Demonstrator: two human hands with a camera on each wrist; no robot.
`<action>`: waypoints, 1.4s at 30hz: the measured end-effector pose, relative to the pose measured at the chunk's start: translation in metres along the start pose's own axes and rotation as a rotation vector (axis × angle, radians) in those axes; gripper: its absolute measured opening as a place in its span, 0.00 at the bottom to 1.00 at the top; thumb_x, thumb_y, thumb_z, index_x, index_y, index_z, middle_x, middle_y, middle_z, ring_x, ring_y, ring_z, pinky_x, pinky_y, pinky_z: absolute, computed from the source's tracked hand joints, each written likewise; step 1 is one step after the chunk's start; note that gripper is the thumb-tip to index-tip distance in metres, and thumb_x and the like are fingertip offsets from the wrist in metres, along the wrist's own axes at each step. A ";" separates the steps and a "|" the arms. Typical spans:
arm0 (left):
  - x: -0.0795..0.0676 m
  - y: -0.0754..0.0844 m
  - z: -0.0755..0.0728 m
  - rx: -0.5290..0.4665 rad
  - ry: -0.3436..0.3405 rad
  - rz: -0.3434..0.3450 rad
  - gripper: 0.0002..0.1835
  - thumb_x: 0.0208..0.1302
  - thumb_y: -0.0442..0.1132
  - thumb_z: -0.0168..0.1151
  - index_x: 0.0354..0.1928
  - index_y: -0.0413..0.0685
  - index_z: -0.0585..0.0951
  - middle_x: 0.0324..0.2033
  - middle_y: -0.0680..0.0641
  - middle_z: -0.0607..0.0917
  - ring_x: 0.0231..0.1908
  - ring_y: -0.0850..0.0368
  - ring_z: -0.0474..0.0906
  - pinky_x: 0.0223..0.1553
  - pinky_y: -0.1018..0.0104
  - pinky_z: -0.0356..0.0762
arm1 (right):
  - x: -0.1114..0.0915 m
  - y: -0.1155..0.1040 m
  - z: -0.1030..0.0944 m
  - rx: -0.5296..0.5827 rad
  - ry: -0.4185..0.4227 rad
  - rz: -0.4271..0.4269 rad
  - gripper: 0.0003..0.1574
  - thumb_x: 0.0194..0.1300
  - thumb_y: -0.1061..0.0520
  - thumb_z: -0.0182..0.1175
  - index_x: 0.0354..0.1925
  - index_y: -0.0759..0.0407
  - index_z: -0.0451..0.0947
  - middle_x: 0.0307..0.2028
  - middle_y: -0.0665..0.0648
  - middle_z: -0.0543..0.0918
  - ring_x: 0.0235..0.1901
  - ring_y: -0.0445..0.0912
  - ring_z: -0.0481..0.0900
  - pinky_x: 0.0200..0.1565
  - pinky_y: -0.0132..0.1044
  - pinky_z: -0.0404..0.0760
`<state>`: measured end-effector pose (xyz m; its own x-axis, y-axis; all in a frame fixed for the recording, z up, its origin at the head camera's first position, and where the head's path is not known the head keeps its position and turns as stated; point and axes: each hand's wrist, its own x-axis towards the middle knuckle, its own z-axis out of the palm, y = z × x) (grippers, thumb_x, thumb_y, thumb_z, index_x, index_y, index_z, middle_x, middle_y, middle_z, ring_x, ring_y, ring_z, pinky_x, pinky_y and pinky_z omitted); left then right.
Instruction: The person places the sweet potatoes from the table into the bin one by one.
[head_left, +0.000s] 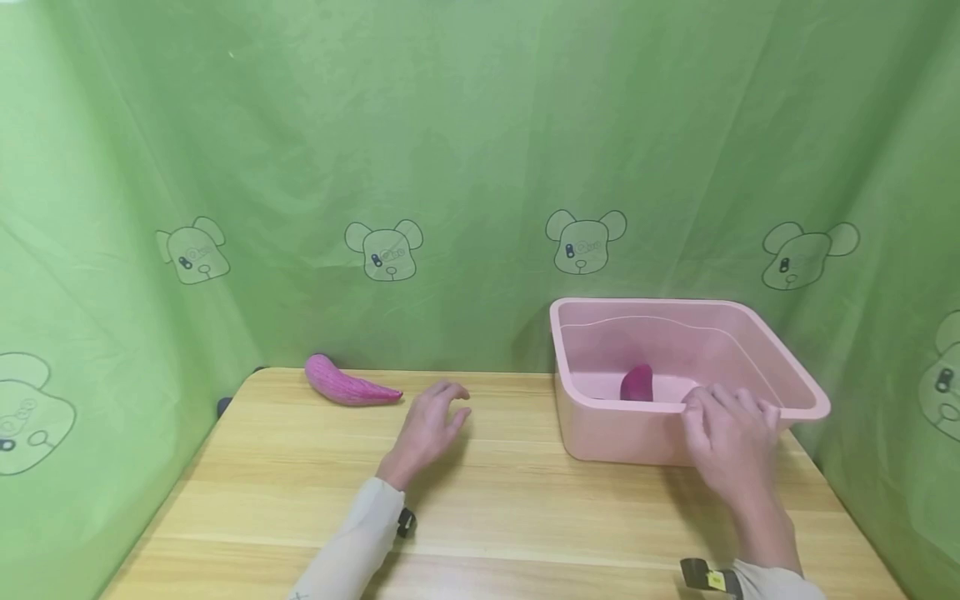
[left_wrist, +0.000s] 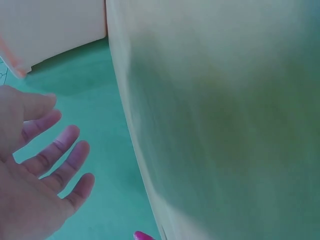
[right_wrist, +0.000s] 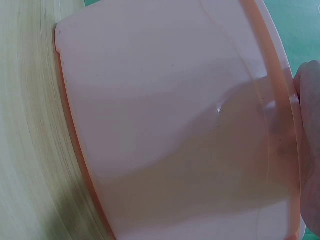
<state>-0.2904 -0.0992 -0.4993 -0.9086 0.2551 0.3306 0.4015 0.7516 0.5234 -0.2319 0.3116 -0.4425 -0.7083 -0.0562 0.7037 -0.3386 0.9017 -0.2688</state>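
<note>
My right hand [head_left: 731,437] grips the near rim of a pink plastic basin [head_left: 622,433], fingers bent over the edge. In the right wrist view the hand [right_wrist: 311,150] lies along the rim beside the basin's outer wall [right_wrist: 150,120]. A dark magenta rounded piece [head_left: 637,383] sits inside, its lower part hidden by the near wall. My left hand [head_left: 427,425] hovers over the table with relaxed fingers, holding nothing. Just left of it lies a curved purple vegetable [head_left: 348,386], thick at one end and pointed at the other, resembling a sweet potato.
A light wood-grain table [head_left: 480,508] carries the basin at its back right and the purple vegetable at its back left. Green curtains [head_left: 480,150] with bear-head drawings hang behind the table and along both sides.
</note>
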 end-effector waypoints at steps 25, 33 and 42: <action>-0.003 -0.021 -0.008 0.123 -0.006 0.018 0.19 0.71 0.46 0.66 0.61 0.48 0.81 0.62 0.42 0.80 0.64 0.42 0.73 0.70 0.43 0.64 | 0.001 0.001 0.000 -0.001 -0.008 -0.005 0.16 0.74 0.55 0.45 0.33 0.57 0.77 0.32 0.59 0.79 0.35 0.58 0.69 0.47 0.63 0.60; -0.003 -0.029 -0.010 0.139 0.001 0.026 0.18 0.71 0.44 0.66 0.59 0.48 0.82 0.60 0.41 0.80 0.62 0.41 0.75 0.68 0.42 0.66 | 0.000 0.001 0.001 0.006 -0.005 -0.002 0.16 0.74 0.56 0.46 0.33 0.57 0.77 0.32 0.60 0.80 0.35 0.58 0.69 0.47 0.64 0.60; -0.003 -0.033 -0.018 0.143 -0.015 -0.009 0.18 0.71 0.45 0.66 0.59 0.49 0.82 0.61 0.41 0.80 0.62 0.41 0.74 0.68 0.42 0.66 | 0.000 0.003 0.002 0.012 0.001 -0.003 0.15 0.73 0.56 0.46 0.33 0.57 0.77 0.32 0.59 0.80 0.36 0.58 0.69 0.48 0.64 0.60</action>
<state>-0.2989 -0.1359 -0.5039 -0.9140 0.2564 0.3146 0.3742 0.8323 0.4089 -0.2345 0.3133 -0.4446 -0.7067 -0.0591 0.7050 -0.3488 0.8961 -0.2745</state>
